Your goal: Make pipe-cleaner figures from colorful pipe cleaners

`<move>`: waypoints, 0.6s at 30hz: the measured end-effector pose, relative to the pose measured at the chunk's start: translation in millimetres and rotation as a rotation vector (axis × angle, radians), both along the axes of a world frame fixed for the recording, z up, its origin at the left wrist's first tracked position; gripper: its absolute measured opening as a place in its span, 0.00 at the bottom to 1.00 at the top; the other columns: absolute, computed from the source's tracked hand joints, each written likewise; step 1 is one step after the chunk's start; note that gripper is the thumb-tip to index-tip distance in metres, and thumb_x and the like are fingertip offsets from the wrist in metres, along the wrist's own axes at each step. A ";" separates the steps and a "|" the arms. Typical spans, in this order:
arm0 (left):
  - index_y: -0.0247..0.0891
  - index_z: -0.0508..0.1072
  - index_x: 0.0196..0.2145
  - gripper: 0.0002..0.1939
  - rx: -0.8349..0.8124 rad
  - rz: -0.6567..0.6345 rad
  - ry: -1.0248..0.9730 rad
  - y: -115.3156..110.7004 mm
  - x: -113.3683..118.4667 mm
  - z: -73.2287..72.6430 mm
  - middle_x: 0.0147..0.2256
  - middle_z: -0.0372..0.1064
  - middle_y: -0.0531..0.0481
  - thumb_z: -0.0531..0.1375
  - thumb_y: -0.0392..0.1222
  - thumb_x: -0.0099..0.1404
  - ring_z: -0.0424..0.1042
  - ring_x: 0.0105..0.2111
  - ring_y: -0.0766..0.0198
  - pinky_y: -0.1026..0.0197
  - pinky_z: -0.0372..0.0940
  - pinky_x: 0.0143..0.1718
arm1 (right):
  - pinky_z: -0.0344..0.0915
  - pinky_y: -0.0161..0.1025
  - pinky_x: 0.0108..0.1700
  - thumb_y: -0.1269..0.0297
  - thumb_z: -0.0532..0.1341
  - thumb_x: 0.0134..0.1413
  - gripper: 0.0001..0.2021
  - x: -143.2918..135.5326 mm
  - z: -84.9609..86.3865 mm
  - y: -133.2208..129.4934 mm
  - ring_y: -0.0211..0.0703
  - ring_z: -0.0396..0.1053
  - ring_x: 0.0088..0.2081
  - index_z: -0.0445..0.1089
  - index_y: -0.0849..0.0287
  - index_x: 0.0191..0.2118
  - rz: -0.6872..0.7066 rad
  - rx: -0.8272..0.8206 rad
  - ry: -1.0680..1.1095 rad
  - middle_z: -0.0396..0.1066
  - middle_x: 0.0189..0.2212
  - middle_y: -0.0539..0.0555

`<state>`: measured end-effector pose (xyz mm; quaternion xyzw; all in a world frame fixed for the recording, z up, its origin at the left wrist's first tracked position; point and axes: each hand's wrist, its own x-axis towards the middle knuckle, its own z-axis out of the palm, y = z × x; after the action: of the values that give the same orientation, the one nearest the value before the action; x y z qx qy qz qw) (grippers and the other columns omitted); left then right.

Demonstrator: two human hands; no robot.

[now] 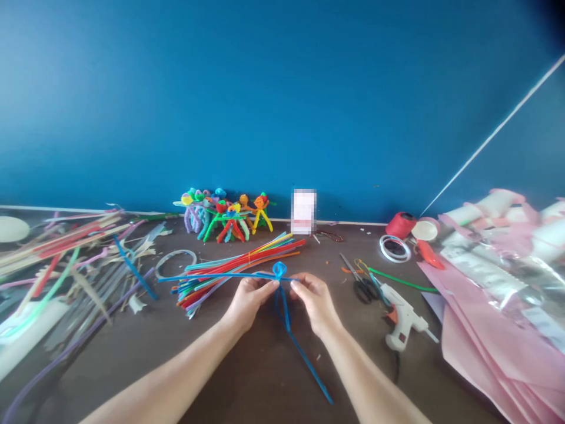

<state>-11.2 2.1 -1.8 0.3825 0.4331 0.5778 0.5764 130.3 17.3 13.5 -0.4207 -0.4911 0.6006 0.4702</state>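
together, the left hand [256, 297] and the right hand [314, 297] pinch a looped blue pipe cleaner [279, 272] between thumbs and fingers, nearly closed. it sits between them above the table [247, 377], beside the bundled pipe cleaners [229, 263]

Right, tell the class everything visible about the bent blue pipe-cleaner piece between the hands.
The bent blue pipe-cleaner piece has a small rounded loop on top, one long strand reaching left and a short end right. Below, strands converge, then a tail slants down rightward. The left hand pinches it below the loop, the right hand at the short end.
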 end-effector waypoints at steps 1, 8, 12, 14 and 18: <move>0.32 0.71 0.24 0.08 -0.003 0.002 0.006 0.2 -0.2 -0.4 0.14 0.58 0.58 0.63 0.40 0.49 0.48 0.14 0.77 0.69 0.44 0.17 | 0.58 0.31 0.28 0.65 0.60 0.43 0.05 -0.2 -0.1 -0.1 0.33 0.61 0.23 0.69 0.61 0.26 0.002 -0.003 0.002 0.64 0.17 0.46; 0.32 0.69 0.20 0.10 -0.004 0.013 0.035 0.2 -1.1 -2.9 0.12 0.50 0.60 0.62 0.42 0.49 0.43 0.15 0.77 0.68 0.40 0.17 | 0.57 0.31 0.28 0.65 0.60 0.43 0.05 -1.2 -2.9 -0.2 0.32 0.60 0.22 0.69 0.61 0.27 -0.006 0.002 -0.026 0.64 0.17 0.46; 0.32 0.69 0.21 0.10 0.009 0.013 0.031 0.8 -1.6 -4.1 0.13 0.50 0.60 0.62 0.42 0.50 0.44 0.15 0.77 0.68 0.40 0.17 | 0.59 0.31 0.28 0.66 0.60 0.42 0.06 -2.0 -2.9 -0.9 0.33 0.61 0.23 0.68 0.61 0.31 0.010 0.009 -0.018 0.64 0.18 0.46; 0.32 0.68 0.21 0.10 0.015 0.022 0.031 1.6 -2.2 -5.1 0.13 0.50 0.60 0.62 0.42 0.50 0.44 0.15 0.77 0.68 0.40 0.17 | 0.59 0.31 0.28 0.67 0.60 0.42 0.07 -2.5 -3.4 -0.6 0.32 0.61 0.24 0.68 0.61 0.32 0.015 0.012 0.003 0.64 0.19 0.46; 0.32 0.68 0.21 0.10 0.007 0.018 0.027 2.9 -2.9 -6.6 0.13 0.49 0.60 0.62 0.42 0.50 0.43 0.15 0.77 0.68 0.39 0.16 | 0.59 0.31 0.29 0.67 0.60 0.42 0.07 -3.1 -5.0 1.0 0.32 0.61 0.24 0.68 0.61 0.31 0.014 0.012 0.012 0.64 0.19 0.46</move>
<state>-14.0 5.0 -8.4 0.3883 0.4423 0.5793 0.5639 127.2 18.3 8.5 -0.4108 -0.4946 0.6034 0.4717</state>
